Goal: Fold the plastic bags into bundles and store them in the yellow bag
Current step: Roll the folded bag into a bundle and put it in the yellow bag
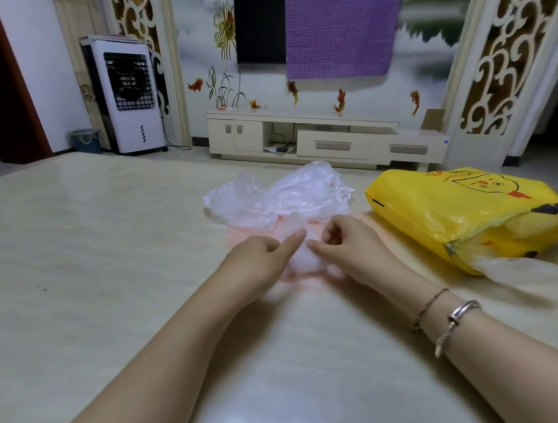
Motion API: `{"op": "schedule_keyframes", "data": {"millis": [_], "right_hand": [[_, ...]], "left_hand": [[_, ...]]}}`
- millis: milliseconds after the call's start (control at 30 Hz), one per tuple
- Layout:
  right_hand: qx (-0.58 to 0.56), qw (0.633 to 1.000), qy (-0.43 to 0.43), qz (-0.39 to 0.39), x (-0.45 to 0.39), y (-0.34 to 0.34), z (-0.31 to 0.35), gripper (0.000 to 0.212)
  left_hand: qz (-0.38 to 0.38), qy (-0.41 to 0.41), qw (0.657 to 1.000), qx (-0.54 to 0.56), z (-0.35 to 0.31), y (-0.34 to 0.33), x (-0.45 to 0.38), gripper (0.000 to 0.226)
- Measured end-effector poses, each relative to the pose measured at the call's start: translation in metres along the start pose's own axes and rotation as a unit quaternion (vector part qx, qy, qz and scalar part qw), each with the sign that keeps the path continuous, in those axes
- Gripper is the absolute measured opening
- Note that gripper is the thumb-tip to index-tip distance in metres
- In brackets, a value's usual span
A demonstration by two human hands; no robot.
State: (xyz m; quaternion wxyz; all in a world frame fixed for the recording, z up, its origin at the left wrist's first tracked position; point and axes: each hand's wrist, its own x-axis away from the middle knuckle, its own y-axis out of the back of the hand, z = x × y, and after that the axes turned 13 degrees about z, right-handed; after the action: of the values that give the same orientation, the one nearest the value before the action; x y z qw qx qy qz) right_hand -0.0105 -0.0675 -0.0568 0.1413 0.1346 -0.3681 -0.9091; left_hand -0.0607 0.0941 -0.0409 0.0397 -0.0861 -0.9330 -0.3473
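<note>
A crumpled clear plastic bag lies on the beige table, over a pale pink bag. Its near part is bunched into a small white bundle between my hands. My left hand pinches the bundle from the left with curled fingers, forefinger stretched across it. My right hand pinches it from the right. The yellow bag lies on its side to the right, mouth toward me, with clear plastic spilling out of it.
Beyond the table stand a white air cooler, a small blue bin and a low cream TV cabinet. Bracelets sit on my right wrist. Bare tabletop stretches left and toward me.
</note>
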Motion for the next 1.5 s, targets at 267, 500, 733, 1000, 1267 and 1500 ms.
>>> {"op": "schedule_keyframes", "data": {"millis": [267,500,733,1000,1267,1500], "right_hand": [[0.0,0.99,0.136,0.038,0.015,0.008,0.005,0.019],[0.158,0.971,0.125,0.129,0.028,0.009,0.001,0.038],[0.159,0.974,0.139,0.089,0.024,0.006,0.005,0.017],[-0.001,0.985,0.071,0.158,0.027,0.019,0.012,0.007],[-0.068,0.998,-0.004,0.017,0.006,0.005,0.0,0.016],[-0.026,0.997,-0.027,0.064,0.004,0.004,0.008,0.007]], "left_hand": [[-0.002,0.003,1.0,-0.007,0.004,0.001,-0.003,0.017],[0.032,-0.013,0.998,0.057,0.008,0.005,-0.004,0.025],[0.035,-0.07,0.992,0.099,0.0,0.015,0.013,0.045],[0.037,-0.074,0.986,0.143,0.001,0.007,0.004,0.032],[-0.036,0.009,0.992,0.118,0.005,0.001,-0.012,0.008],[-0.056,0.032,0.992,0.105,0.002,0.0,-0.014,0.005]]}}
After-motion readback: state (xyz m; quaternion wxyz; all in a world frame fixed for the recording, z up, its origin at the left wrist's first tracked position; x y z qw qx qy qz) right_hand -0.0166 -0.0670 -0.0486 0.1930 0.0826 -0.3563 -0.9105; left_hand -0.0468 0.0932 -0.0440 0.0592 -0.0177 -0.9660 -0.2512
